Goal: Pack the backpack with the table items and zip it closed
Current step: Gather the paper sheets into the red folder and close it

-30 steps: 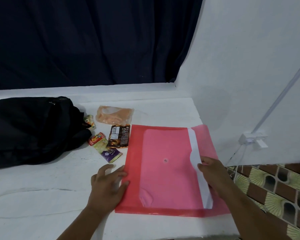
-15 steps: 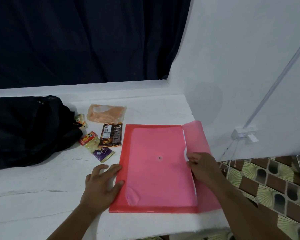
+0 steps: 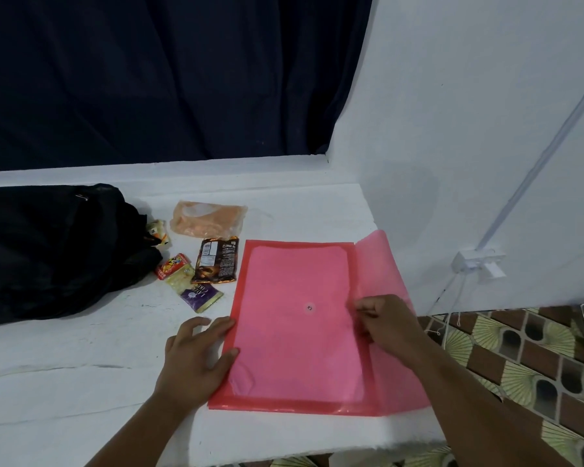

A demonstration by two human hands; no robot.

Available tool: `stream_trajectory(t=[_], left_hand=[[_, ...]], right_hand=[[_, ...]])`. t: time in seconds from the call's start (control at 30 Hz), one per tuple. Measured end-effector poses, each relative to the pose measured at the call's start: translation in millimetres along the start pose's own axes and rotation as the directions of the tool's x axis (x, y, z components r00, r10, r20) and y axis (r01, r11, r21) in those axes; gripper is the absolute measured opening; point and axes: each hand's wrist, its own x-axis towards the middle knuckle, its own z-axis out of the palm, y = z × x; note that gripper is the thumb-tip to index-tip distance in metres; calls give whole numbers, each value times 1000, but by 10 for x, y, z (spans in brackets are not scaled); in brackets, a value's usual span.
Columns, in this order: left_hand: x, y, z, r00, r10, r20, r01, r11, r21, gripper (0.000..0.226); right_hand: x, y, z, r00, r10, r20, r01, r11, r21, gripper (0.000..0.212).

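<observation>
Head view: packing not begun, folder being readied

Backpack (image 3: 48,251) lies at far left, nothing visibly packed. Snack packets (image 3: 213,261) sit loose beside it; pink folder (image 3: 294,325) lies flat, near right. Left hand (image 3: 196,358), fingers spread, presses the folder's left edge. Right hand (image 3: 385,318) pinches the folder's open flap (image 3: 378,264). Zipping remains.
</observation>
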Motion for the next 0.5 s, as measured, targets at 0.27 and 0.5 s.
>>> stream_trajectory(t=[0.27,0.5], left_hand=[[-11,98,-28,999,25,-43,-27,999,-45,57],[-15,79,-38,999,30,-41,-31,999,-28,63]], right_hand=[[-8,51,11,974,-139,-180,103,976,-194,26],[-92,-33,67,977,-212,-19,190,910,-368,15]])
